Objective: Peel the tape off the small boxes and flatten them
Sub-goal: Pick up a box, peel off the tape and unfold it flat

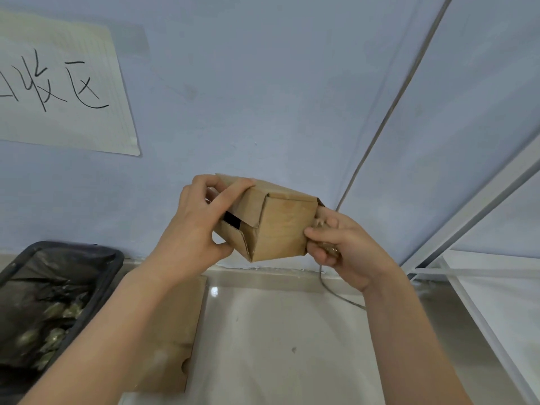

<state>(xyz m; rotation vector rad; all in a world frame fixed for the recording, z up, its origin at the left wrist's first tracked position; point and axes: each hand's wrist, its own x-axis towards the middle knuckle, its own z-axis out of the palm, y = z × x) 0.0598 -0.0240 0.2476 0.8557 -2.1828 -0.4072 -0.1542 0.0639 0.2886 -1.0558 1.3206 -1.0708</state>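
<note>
Small cardboard box (271,220) is held in mid-air between both hands, above the pale floor (277,331). Left hand (195,229) is curled round the box's 9 o'clock end, thumb under, fingers over the loose flaps. Right hand (339,244) is at the 3 o'clock end; crumpled clear tape (327,247) is pinched between thumb and curled fingers, touching the box edge

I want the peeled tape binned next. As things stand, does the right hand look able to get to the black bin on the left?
Probably, but not directly. The right hand pinches crumpled tape at the small box. The box and the left hand lie between it and the black bin, so it would have to cross over or under them.
</note>
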